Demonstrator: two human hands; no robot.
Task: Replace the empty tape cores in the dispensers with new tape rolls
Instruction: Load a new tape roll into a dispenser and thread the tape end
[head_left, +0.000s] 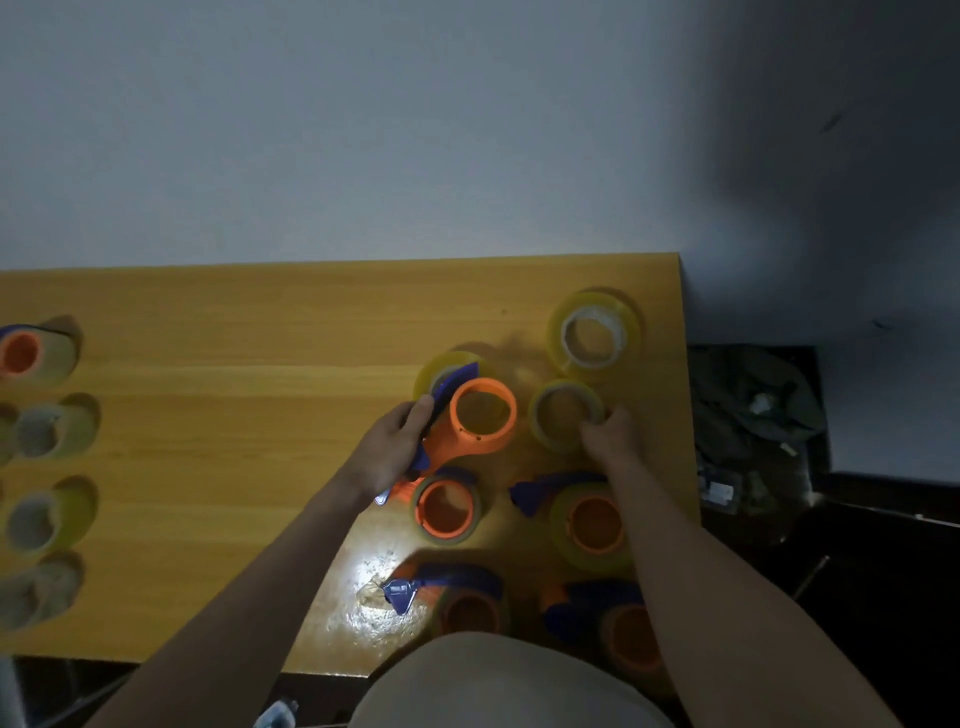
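Head view, centre frame | left hand (397, 441) grips one empty orange dispenser (470, 423) | right hand (608, 434) pinches thin tape core (563, 413) | four loaded dispensers below, one at left edge | four blurred rolls cut off left.

The scene is dim, with a cool grey cast on the wall (363, 130) and warmer tone on the table (208, 415). One hard white glare spot (376, 569) burns out the wood grain near the table's near edge. Soft shadows fall behind the tape rolls toward the far edge, and a broad dark shadow (831, 156) fills the upper right corner. Past the table's right edge the floor sinks into near black. Rolls along the left edge (41, 436) smear with blur, and wide-angle bending curves the table's edges. Overall focus is soft and grainy.
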